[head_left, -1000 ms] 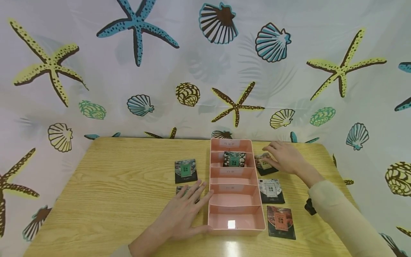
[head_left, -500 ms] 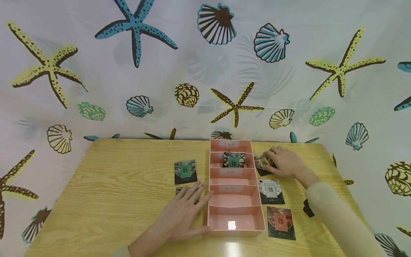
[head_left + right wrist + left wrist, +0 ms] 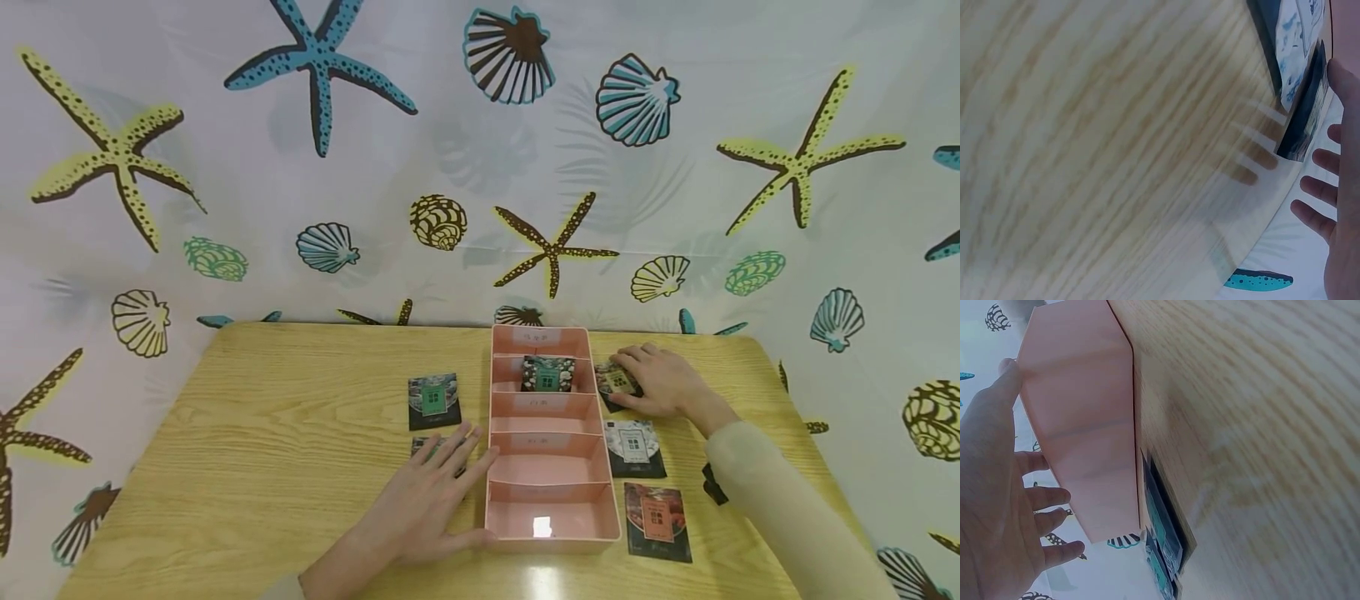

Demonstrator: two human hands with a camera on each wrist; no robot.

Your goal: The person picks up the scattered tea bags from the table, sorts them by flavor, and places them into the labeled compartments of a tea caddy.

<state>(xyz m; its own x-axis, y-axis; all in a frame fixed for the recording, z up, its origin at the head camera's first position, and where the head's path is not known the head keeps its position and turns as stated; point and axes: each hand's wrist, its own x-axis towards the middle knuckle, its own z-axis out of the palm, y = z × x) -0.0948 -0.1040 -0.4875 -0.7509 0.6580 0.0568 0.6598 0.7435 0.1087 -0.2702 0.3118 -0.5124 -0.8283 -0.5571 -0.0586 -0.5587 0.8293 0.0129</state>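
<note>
A pink divided box [image 3: 551, 543] stands on the table, with a green-labelled dark packet [image 3: 548, 373] in its second compartment from the back. Spread fingers of my left hand [image 3: 423, 500] lie along the box's left side, the thumb at its front corner. In the left wrist view, that hand is beside the box's pink wall [image 3: 1082, 425]. Right of the box, my right hand [image 3: 660, 382] reaches over a dark packet with a yellow-green label [image 3: 617, 382], fingertips at its far edge and thumb near its front. In the right wrist view, the fingers [image 3: 1319, 187] are extended and separated beside the packet [image 3: 1300, 128].
A white-labelled packet [image 3: 635, 448] and a red-labelled packet [image 3: 657, 522] lie right of the box. On the left are a green-labelled packet [image 3: 433, 402] and another packet [image 3: 425, 446], partly hidden by my left hand. A small black object [image 3: 715, 485] sits by the right sleeve.
My right hand has lowered onto the yellow-green-labelled packet and come slightly toward me. The left hand and box stay in place.
</note>
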